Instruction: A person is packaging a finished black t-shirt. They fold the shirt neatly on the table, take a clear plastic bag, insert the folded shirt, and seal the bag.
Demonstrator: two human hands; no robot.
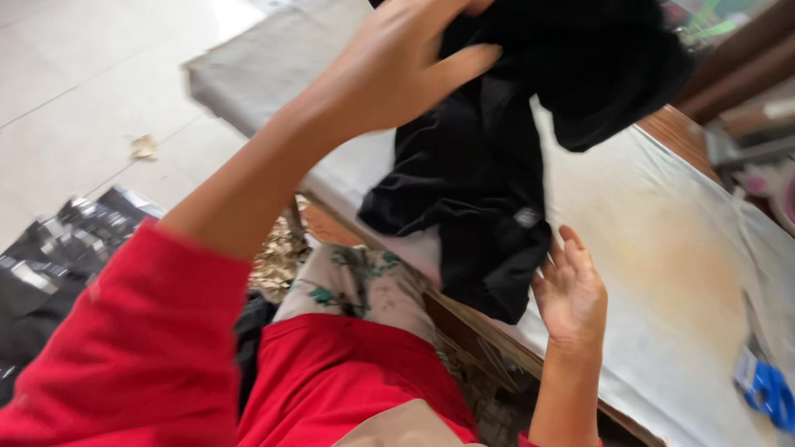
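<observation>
head view: the left hand (389,70) is raised at about 12 o'clock, its fingers (464,60) curled closed on the upper part of a black garment (480,165), while the right hand (570,294) sits lower at about 4 o'clock, open and flat, fingers spread against the garment's hanging lower edge without pinching it. the garment is lifted above the desk (662,248), which is covered in pale, stained sheeting; its bunched top is up at the left hand and its tail drapes down over the desk's near edge toward the person's lap. as a judgement, the weak point is that lower end: since the right hand only touches it, the cloth could slide off the desk edge and drop toward the floor, where black plastic bags (58,257) lie at 9 o'clock. the bunched grip up top could also let folds slip loose and twist the fabric. a blue object (766,389) lies on the desk at about 4 o'clock, well apart from the garment; the picture is blurred, so finer detail cannot be told.
</observation>
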